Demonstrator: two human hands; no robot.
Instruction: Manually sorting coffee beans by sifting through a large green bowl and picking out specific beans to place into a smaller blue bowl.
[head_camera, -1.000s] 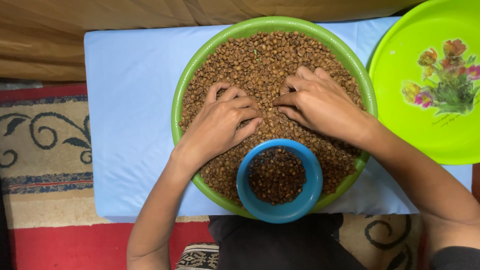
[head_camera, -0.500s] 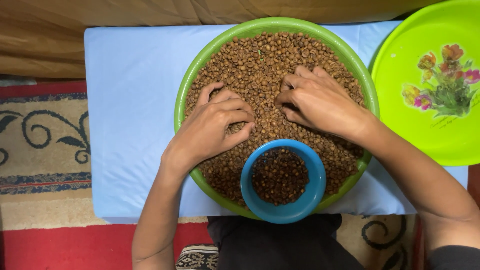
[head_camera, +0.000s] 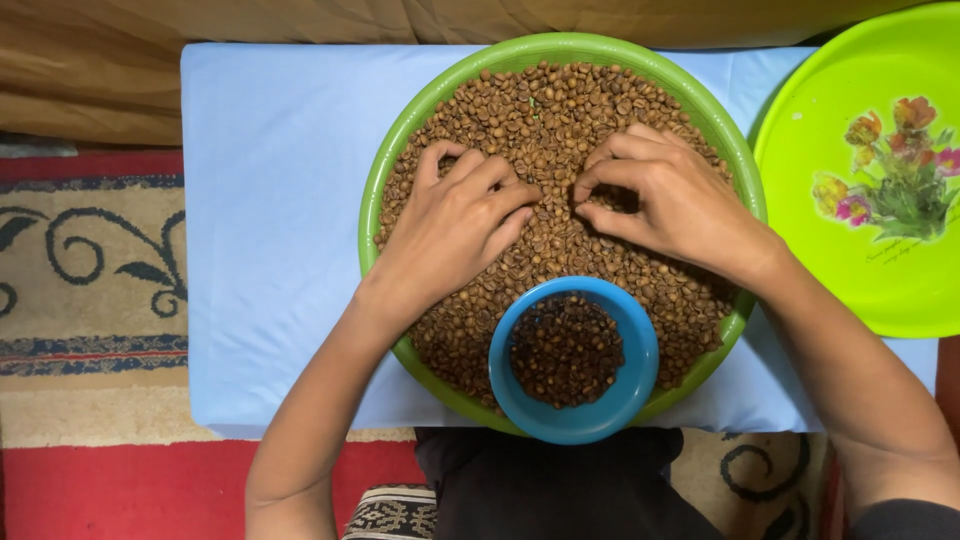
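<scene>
no packages, no labels, no signs, no screens in view

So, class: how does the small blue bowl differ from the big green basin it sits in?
The blue bowl is much smaller and sits at the near edge inside the green basin. The bowl's beans look darker; the basin's are lighter brown. Both the left hand and right hand rest in the basin's beans, none in the bowl. Both are round and hold beans.

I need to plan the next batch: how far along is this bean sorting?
Done: the blue bowl holds a layer of darker beans. In hand: left hand and right hand pick through the brown beans. Left: the green basin remains nearly full.
</scene>
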